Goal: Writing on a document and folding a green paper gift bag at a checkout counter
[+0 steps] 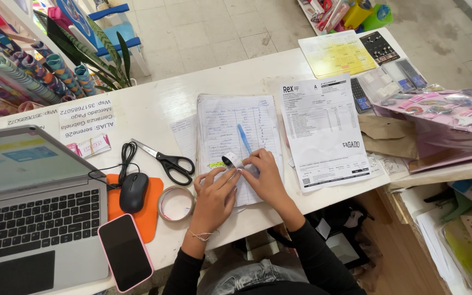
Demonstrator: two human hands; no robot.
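Both my hands rest on a handwritten notebook (230, 123) at the front edge of the white counter (165, 104). My left hand (214, 194) and my right hand (263, 175) together pinch a small white roll with a dark core (230, 160), fingertips touching it from both sides. A blue pen (245, 138) lies on the notebook page just above the roll. Black-handled scissors (165, 159) lie left of the notebook. A ring of clear tape (176, 204) sits just left of my left hand.
A laptop (34, 213), a black mouse (134, 191) on an orange pad and a pink-cased phone (125, 251) fill the left. A printed sheet (323, 131), a calculator (360, 95), a yellow paper (337, 53) and pink display cards (443, 117) lie right. Wrapping paper rolls (23, 76) stand far left.
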